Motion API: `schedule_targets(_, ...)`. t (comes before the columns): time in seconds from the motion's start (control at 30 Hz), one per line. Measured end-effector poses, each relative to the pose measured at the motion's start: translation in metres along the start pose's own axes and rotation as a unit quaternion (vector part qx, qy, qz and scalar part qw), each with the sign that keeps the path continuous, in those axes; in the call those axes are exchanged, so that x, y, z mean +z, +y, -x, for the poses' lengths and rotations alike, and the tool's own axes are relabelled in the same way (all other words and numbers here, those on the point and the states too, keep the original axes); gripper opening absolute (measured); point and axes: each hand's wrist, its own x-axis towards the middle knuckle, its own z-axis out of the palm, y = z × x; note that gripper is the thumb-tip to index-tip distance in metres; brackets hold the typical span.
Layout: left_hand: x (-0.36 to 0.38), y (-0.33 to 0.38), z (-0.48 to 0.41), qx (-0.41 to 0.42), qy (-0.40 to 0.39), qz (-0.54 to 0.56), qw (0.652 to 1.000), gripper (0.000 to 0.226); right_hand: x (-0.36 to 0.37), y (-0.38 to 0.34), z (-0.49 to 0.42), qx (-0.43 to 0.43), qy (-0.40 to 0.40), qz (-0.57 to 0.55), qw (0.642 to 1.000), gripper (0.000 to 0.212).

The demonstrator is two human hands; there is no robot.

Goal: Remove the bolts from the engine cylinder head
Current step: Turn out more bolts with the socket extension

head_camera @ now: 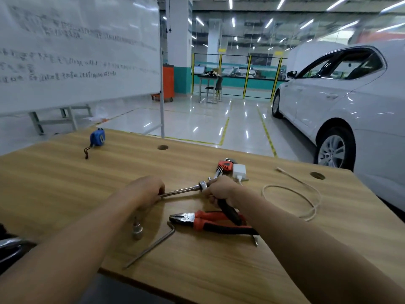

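- Workshop bay: glossy floor, a white car (341, 102) on the right, a whiteboard (76, 51) on the left. A wooden surface (285, 249) fills the foreground.
- Cylinder head and bolts: neither is in view. The step in hand appears to be tool preparation, away from the engine.
- Left hand (146, 191): fingers (158, 190) curled round the free end of the extension bar (180, 191).
- Right hand (221, 189): fingers wrapped round the black handle of the ratchet (202, 185). The ratchet head meets the other end of the bar.
- Handling (judgement): ratchet and bar are rigid steel, fairly heavy for their size. The polished bar is likely slippery, so apply torque at the rubber handle and steady the tool near the head.
- Bolts (judgement): expect them to be tight, hard and prone to rolling once free. Lift each by its head.
- Socket (137, 229): stands on the surface beside the left forearm, apart from the bar and not yet fitted.
- Containers: no tray, bin or box for removed bolts is visible. The only holder is an orange clip (224, 166), which carries a set of hex keys.
- Round holes (162, 147) pierce the surface. A loose bolt could drop through one.
- Also present: pliers (210, 220), an L-shaped hex key (151, 246), a white charger (239, 171) with its cable (291, 194), and a blue tape measure (98, 138).
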Motion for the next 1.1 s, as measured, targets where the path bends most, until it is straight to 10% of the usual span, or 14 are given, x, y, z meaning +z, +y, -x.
schedule_targets(0.27, -0.044, -0.075, 0.057, -0.086, 0.043, -0.027, 0.995, 0.007, -0.001, -0.007, -0.001, -0.032, 0.05, 0.176, 0.983, 0.03)
schedule_targets(0.4, -0.081, -0.097, 0.122, -0.067, 0.173, 0.108, 0.977, 0.019, 0.013, -0.02, 0.011, -0.1, 0.101, 0.519, 0.843, 0.022)
schedule_targets(0.5, -0.103, -0.123, 0.193, -0.096, 0.241, 0.256, 0.931, 0.011, 0.044, -0.066, 0.027, -0.175, 0.15, 0.57, 0.789, 0.018)
schedule_targets(0.63, -0.13, -0.161, 0.297, -0.12, 0.292, 0.37, 0.874, 0.004, 0.126, -0.169, 0.089, -0.38, 0.139, 0.447, 0.798, 0.027)
schedule_targets(0.73, -0.149, -0.182, 0.379, -0.145, 0.318, 0.378, 0.857, 0.005, 0.211, -0.232, 0.176, -0.541, -0.068, 0.215, 0.81, 0.03)
schedule_targets(0.87, -0.154, -0.206, 0.487, -0.202, 0.349, 0.341, 0.849, 0.01, 0.324, -0.277, 0.287, -0.626, -0.259, 0.019, 0.735, 0.042)
schedule_targets(1.1, -0.106, -0.23, 0.596, -0.307, 0.408, 0.254, 0.821, 0.012, 0.467, -0.269, 0.386, -0.687, -0.314, -0.107, 0.646, 0.035)
